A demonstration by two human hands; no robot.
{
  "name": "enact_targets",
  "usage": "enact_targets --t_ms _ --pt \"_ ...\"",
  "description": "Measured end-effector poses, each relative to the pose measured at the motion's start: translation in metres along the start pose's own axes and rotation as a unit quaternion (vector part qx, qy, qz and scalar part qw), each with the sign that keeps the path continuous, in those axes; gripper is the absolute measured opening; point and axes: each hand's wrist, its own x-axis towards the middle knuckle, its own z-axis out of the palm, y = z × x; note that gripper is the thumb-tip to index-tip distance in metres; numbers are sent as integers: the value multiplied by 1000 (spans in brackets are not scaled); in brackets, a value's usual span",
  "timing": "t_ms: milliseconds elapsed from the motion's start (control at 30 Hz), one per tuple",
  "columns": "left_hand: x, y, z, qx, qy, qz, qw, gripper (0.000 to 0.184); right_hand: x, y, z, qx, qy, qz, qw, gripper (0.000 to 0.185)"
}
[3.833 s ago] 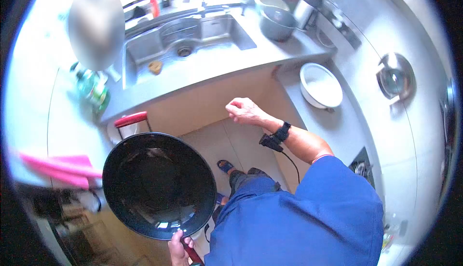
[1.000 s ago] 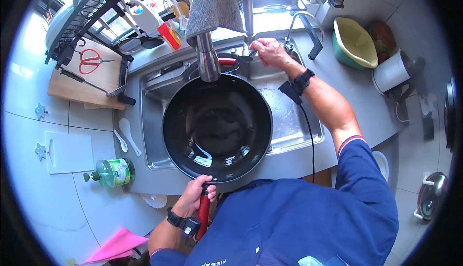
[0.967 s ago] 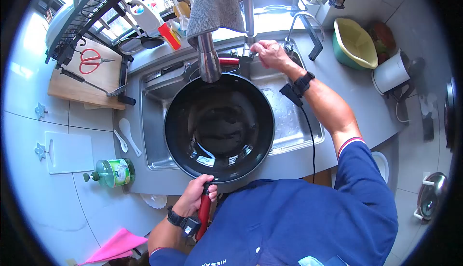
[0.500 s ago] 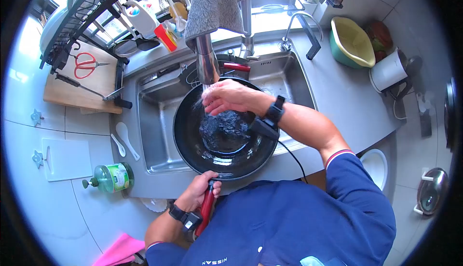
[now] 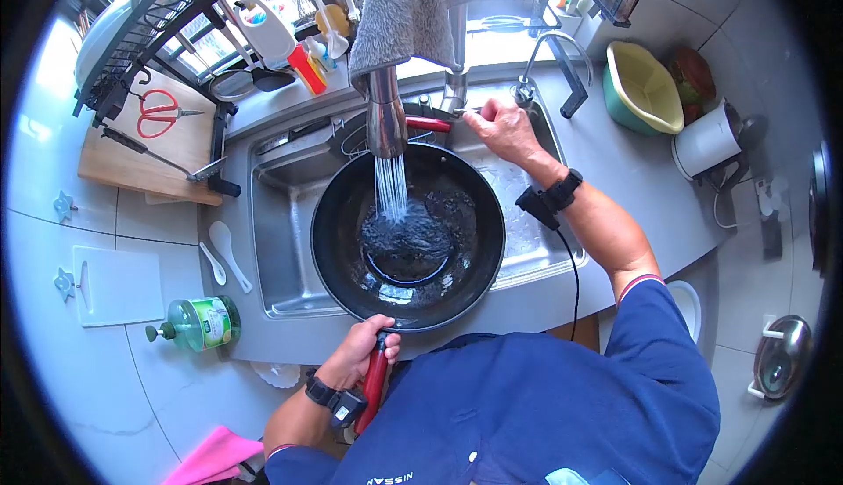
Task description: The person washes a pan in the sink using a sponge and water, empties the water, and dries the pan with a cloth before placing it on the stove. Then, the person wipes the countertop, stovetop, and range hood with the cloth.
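A large black wok (image 5: 408, 239) rests over the sink (image 5: 290, 265), with water pouring into it from the metal faucet head (image 5: 386, 120). My left hand (image 5: 367, 347) is wrapped round the wok's red handle (image 5: 374, 384) at the front. To the right of the faucet head, my right hand (image 5: 505, 129) has its thumb and fingers closed on the slim faucet lever (image 5: 465, 112). A grey towel (image 5: 408, 19) hangs over the faucet. Rippling water covers the wok's bottom.
Left of the sink are two white spoons (image 5: 230, 256), a green soap bottle (image 5: 202, 322) and a wooden board (image 5: 145, 147) with red scissors (image 5: 159, 114). A green-yellow basin (image 5: 643, 90) and a white kettle (image 5: 705, 141) stand at the right. A cable hangs from my right wrist.
Water now runs from the faucet into the wok, where none ran a second ago. My right hand has moved from under the stream back to the faucet lever. My left hand still holds the handle.
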Motion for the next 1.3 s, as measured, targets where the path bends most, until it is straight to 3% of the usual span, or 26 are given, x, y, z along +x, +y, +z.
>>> enact_targets --t_ms 67,167,300,400,633,1300 --pt "0 -1 1 0 2 4 1000 18 3 12 2 52 22 -51 997 41" --pt "0 0 4 1 1 7 1000 17 10 14 9 177 -129 10 976 36" --pt "-9 0 14 10 2 19 1000 18 30 31 30 68 -62 -73 993 28" --pt "-10 -1 14 17 3 24 1000 19 34 25 23 98 -41 -24 994 27" --pt "-9 4 17 17 8 20 1000 20 36 28 22 101 -65 -41 992 26" --pt "4 14 -3 21 0 6 1000 20 27 19 24 178 -84 40 980 32"
